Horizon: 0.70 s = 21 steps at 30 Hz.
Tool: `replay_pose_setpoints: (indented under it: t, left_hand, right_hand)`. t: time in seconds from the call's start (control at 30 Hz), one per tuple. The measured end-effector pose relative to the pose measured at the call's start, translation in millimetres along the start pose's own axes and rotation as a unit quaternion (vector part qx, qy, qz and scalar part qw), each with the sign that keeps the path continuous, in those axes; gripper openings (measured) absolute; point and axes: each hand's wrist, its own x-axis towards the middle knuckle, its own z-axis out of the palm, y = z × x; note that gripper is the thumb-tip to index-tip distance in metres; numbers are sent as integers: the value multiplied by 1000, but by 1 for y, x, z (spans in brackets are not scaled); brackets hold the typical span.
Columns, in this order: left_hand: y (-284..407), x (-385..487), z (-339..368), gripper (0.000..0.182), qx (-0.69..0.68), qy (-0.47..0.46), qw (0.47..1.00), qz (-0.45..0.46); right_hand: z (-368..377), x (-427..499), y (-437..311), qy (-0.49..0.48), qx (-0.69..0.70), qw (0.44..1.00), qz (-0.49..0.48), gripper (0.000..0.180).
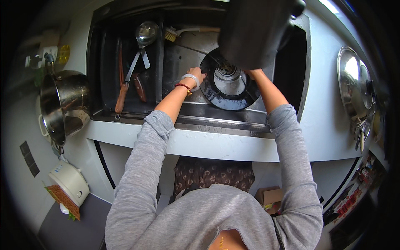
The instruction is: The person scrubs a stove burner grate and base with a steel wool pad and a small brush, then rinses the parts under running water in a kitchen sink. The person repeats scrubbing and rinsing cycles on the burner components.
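Note:
A round black pan support from a gas stove (232, 101) lies in the sink on a metal tray or stove plate (190, 47); through its centre shows a metal drain or burner fitting (227, 69). My left hand (197, 76), with a pale bangle and red beads at the wrist, touches the ring's left edge, its fingers curled at the rim. At the ring's right edge is my right hand (253, 72), its fingers mostly hidden behind the black faucet (254, 31), so its hold cannot be told. A brush with pale bristles (171, 35) lies behind the ring.
In the sink's left basin are a metal ladle (147, 32), a wooden-handled utensil (122, 98), another wooden handle (139, 87) and reddish chopsticks (120, 62). A large steel pot (70, 100) stands left of the sink. Metal lids (354, 84) are at the right. Water drops wet the front edge (218, 140).

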Motion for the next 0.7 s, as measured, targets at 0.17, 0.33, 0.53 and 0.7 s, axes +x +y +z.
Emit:
replay_pose_setpoints:
  t: [0.17, 0.33, 0.53, 0.7]
  left_hand:
    - [-9, 8, 5, 37, -56, -34, 998, 8]
    - [-11, 11, 12, 38, 10, 45, 996, 81]
    - [-5, 10, 7, 34, -12, 6, 998, 57]
    - [1, 5, 2, 34, -5, -9, 999, 52]
  right_hand:
    - [35, 23, 1, 83, -31, 990, -111, 35]
    - [20, 15, -2, 21, -157, 985, -62, 42]
    - [12, -22, -19, 68, -200, 965, -153, 42]
    - [9, -41, -36, 107, -133, 975, -140, 41]
